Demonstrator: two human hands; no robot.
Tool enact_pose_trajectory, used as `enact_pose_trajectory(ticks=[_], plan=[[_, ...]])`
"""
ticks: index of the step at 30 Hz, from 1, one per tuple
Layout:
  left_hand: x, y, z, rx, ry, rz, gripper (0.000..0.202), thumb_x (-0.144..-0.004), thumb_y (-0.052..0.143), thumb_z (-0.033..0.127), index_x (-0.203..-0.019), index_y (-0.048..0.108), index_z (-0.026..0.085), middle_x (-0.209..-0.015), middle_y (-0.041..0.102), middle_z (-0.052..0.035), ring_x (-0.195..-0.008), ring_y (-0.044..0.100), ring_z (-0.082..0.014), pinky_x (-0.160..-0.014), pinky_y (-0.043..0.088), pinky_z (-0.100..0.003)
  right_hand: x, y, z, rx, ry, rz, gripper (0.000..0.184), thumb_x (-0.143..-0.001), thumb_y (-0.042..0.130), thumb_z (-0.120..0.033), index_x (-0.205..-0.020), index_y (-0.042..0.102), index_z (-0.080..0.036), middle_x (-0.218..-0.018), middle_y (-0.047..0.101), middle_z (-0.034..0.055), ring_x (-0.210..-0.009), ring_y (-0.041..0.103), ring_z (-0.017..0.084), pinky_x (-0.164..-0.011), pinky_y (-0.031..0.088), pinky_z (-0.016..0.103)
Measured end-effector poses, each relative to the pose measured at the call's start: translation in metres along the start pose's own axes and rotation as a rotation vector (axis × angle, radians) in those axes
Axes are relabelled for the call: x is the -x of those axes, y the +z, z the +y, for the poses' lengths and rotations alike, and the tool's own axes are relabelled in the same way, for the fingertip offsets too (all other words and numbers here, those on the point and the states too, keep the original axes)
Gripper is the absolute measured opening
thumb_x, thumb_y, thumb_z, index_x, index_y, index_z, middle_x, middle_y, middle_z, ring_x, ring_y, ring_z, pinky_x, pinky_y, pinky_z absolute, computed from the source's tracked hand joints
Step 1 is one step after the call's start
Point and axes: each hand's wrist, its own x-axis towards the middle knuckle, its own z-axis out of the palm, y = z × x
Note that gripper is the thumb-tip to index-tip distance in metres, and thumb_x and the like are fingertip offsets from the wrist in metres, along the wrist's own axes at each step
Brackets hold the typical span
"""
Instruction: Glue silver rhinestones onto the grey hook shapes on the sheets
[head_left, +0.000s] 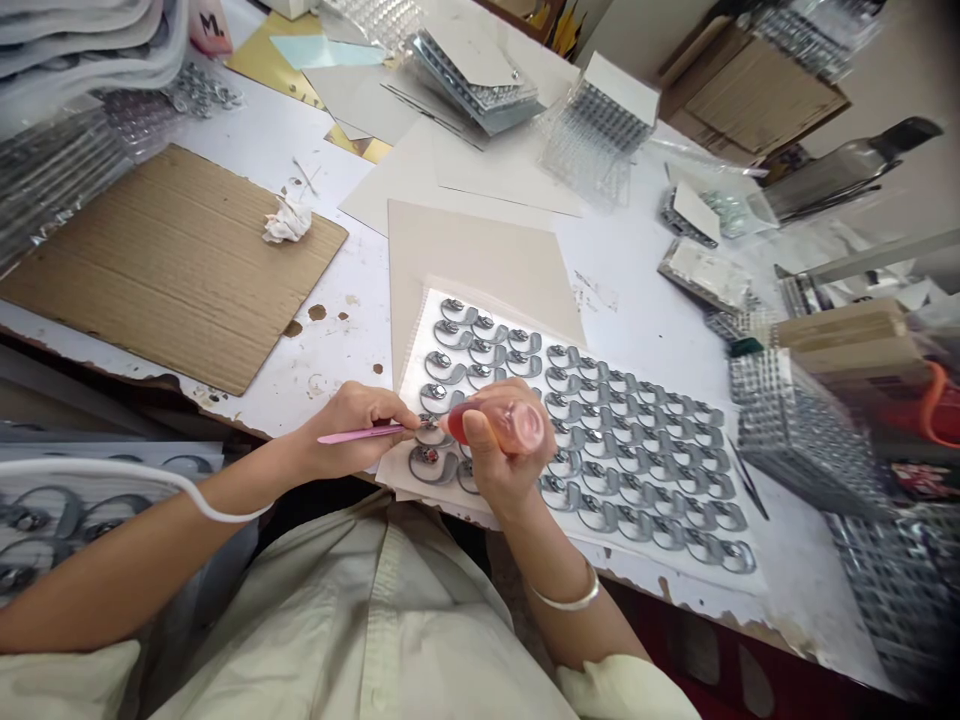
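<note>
A clear blister sheet (pixel 637 440) filled with several grey metal pieces lies on the white table (pixel 637 300) in front of me. My left hand (pixel 352 428) is closed in a pinch on a pink tweezer (pixel 360 434), whose tip points at a metal piece (pixel 431 432) near the sheet's near left corner. My right hand (pixel 501 450) is wrapped around a small pinkish bottle with a red nozzle (pixel 504 424), the nozzle aimed at the same piece. A silver bangle (pixel 570 600) sits on my right wrist.
A brown cardboard sheet (pixel 165 265) with a crumpled white paper (pixel 286 222) lies at left. Grey card sheets (pixel 480 250) sit behind the blister sheet. Stacks of filled blister packs (pixel 802 430) stand at right and at the back (pixel 480 80). The table's chipped edge runs close to my body.
</note>
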Motion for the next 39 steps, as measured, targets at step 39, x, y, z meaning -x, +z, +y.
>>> enact_pose_trajectory(ticks=[39], plan=[[-0.052,0.004,0.005,-0.728,-0.161,-0.314,0.029,-0.081,0.055,0.010,-0.107,0.067,0.015,-0.093,0.069,-0.0054,-0.074,0.063,-0.0152,-0.067,0.049,-0.024,-0.043,-0.079,0.031,-0.751,0.670,0.477,0.033,-0.075,0.066,-0.038,-0.062,0.040,-0.024,-0.048,0.041,-0.0053,-0.042,0.041,0.010,-0.031,0.024,0.022]])
